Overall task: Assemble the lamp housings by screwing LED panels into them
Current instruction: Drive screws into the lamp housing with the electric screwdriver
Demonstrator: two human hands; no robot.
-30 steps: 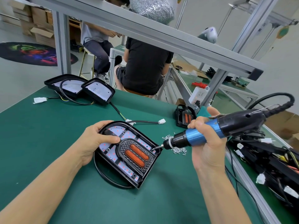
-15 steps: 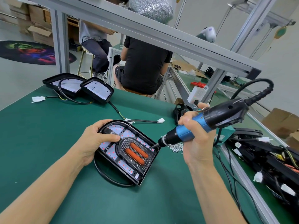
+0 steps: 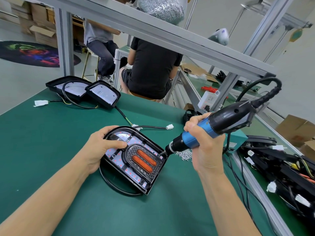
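Right hand [image 3: 203, 147] grips electric screwdriver [image 3: 213, 130], bit at lamp housing [image 3: 150, 183] right corner; left hand [image 3: 100, 149] holds rim. Slanted bit may cam out, gouge LED panel [image 3: 117, 160].

Bright, even indoor light fills the scene, with no single source in view. Shadows are soft and faint: a thin dark rim under the lamp housing [image 3: 134, 160] on the green table [image 3: 42, 150] at centre frame, and a pale shade below each forearm. A mild sheen sits on the black body of the electric screwdriver [image 3: 213, 128] at right. Wide-angle distortion bows the metal frame [image 3: 170, 40] across the top and stretches the corners. The far background looks slightly soft.
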